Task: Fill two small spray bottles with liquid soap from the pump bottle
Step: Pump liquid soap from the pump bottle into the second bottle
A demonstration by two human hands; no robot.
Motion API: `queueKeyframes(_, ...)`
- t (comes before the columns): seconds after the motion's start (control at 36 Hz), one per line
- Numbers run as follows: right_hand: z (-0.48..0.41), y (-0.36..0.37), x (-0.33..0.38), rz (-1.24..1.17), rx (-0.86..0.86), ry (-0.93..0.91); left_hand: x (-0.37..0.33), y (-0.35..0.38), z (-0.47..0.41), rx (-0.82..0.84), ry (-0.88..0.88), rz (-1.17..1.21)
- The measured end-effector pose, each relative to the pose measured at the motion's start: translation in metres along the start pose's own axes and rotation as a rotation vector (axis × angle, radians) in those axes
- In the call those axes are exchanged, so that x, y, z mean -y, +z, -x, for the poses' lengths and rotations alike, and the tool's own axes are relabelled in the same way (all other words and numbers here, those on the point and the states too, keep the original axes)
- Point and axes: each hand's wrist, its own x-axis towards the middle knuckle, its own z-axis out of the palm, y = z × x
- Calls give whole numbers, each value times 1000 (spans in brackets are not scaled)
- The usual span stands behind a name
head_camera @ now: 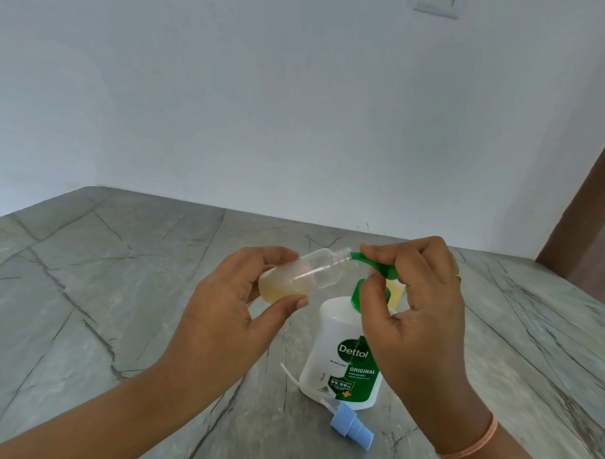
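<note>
Blue spray cap (351,428) lies just before pump bottle (344,354).

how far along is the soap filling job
Done, it seems: a second bottle behind the pump bottle looks yellow-filled. In hand: the left hand tilts a clear bottle, partly filled, at the green spout the right hand presses. Left: topping up, then refitting the blue spray cap.

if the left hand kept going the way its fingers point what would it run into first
Probably the right hand. The left hand points rightward, tilting the small bottle toward the green pump spout, which the bottle's mouth already nearly touches. The right hand grips that pump just beyond, though depth is uncertain.
</note>
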Motion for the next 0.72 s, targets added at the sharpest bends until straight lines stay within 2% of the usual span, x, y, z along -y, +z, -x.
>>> queueKeyframes(0.17, 7, 8, 1, -34, -55, 4, 2, -1, 0, -1, 3, -34)
queueKeyframes(0.53, -2, -2, 0, 22, 28, 1, -1, -1, -1, 3, 16, -2)
queueKeyframes(0.72, 4, 5, -1, 5, -34, -1, 0, 0, 0, -2, 37, -35)
